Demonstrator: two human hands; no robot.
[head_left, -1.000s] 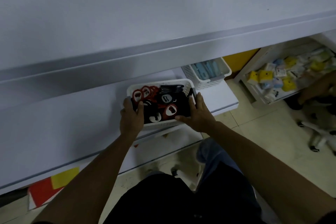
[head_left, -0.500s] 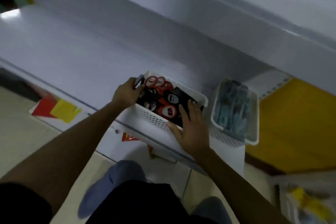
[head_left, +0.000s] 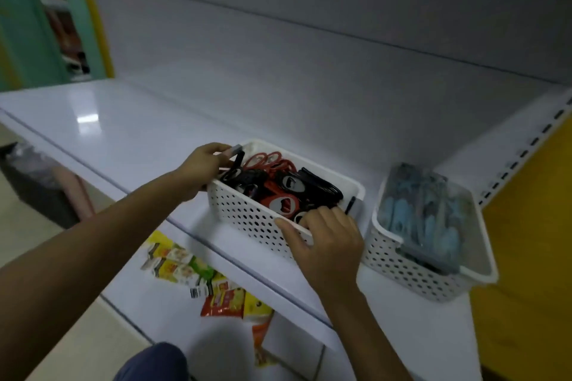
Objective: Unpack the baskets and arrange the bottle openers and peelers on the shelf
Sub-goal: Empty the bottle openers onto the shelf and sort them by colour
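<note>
firmly gripping white basket point(head_left: 247, 213) of bottle openers point(head_left: 280, 202), left hand point(head_left: 201, 168) and right hand point(head_left: 328, 241) curled over opposite ends, peeler basket point(head_left: 411, 275) just beside

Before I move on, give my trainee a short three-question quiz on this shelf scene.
1. True or false: the peeler basket stands to the right of the opener basket.
2. What does the left hand grip? A: the opener basket's end; B: a peeler; C: a price tag.
3. Fill in: the openers are red and ____.
Key: 1 true; 2 A; 3 black.
</note>
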